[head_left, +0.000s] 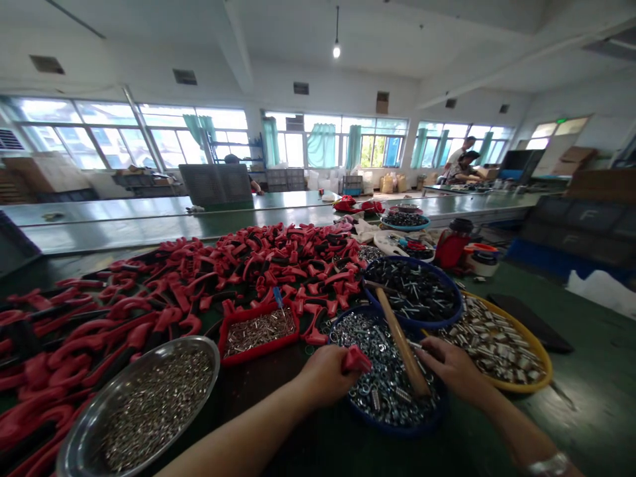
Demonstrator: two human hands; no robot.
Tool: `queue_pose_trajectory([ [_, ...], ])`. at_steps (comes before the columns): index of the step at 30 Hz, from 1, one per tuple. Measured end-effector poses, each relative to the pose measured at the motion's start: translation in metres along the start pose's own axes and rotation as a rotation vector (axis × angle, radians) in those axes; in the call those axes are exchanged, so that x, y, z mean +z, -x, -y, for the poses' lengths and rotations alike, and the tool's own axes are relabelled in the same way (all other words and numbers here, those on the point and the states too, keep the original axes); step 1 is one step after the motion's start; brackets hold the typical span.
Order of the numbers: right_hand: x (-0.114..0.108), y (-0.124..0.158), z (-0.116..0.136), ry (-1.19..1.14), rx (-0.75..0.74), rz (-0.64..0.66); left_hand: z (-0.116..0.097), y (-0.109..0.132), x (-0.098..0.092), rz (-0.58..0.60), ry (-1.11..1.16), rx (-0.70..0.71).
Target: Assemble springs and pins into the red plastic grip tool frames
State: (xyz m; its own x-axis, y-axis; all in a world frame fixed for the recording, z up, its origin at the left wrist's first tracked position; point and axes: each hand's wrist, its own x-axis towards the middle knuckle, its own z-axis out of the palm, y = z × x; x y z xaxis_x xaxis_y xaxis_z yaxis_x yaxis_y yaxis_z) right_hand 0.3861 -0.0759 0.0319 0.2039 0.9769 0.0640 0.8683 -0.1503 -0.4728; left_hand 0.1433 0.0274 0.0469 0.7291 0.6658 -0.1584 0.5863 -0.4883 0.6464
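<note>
Head view: left hand point(325, 379) closed around red plastic handle part point(356, 360), at the rim of blue basin point(397, 429) of steel nuts point(370, 344). Right hand point(454, 371) bent low beside wooden handle point(401, 343); grasp unclear. Part likely light, stiff; hold the thick end.

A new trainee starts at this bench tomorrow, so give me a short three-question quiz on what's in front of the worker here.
1. True or false: the left hand grips a red part.
2. The near end of the wooden handle rests in: A) the red tray, B) the blue bowl of silver nuts, C) the steel pan.
3. What colour is the bowl of silver fittings just right of the right hand?
Key: 1 true; 2 B; 3 yellow.
</note>
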Motion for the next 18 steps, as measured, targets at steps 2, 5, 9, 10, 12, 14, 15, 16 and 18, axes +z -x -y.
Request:
queue_pose_trajectory([
  [2, 0.001, 0.002, 0.002, -0.041, -0.002, -0.009, -0.012, -0.014, 0.005, -0.013, -0.098, 0.025],
  [5, 0.003, 0.004, 0.001, -0.063, 0.020, -0.060, -0.026, -0.029, 0.012, 0.008, -0.225, 0.029],
  [9, 0.003, 0.003, -0.006, -0.082, 0.047, -0.088, -0.034, -0.034, 0.018, 0.014, -0.300, 0.034],
  [10, 0.003, 0.003, -0.007, -0.084, 0.050, -0.089, -0.034, -0.033, 0.020, 0.004, -0.301, 0.037],
  [12, 0.001, 0.003, -0.007, -0.085, 0.050, -0.098, -0.033, -0.031, 0.025, -0.027, -0.287, 0.037],
  [14, -0.002, 0.002, -0.004, -0.066, 0.047, -0.120, -0.030, -0.030, 0.030, -0.068, -0.250, 0.032],
  [15, -0.003, 0.002, -0.003, -0.050, 0.047, -0.133, -0.028, -0.029, 0.032, -0.088, -0.224, 0.029],
  [16, -0.005, 0.001, -0.003, -0.033, 0.046, -0.146, -0.026, -0.029, 0.033, -0.105, -0.193, 0.024],
  [18, -0.009, -0.001, -0.003, -0.008, 0.046, -0.172, -0.021, -0.030, 0.034, -0.135, -0.116, 0.011],
])
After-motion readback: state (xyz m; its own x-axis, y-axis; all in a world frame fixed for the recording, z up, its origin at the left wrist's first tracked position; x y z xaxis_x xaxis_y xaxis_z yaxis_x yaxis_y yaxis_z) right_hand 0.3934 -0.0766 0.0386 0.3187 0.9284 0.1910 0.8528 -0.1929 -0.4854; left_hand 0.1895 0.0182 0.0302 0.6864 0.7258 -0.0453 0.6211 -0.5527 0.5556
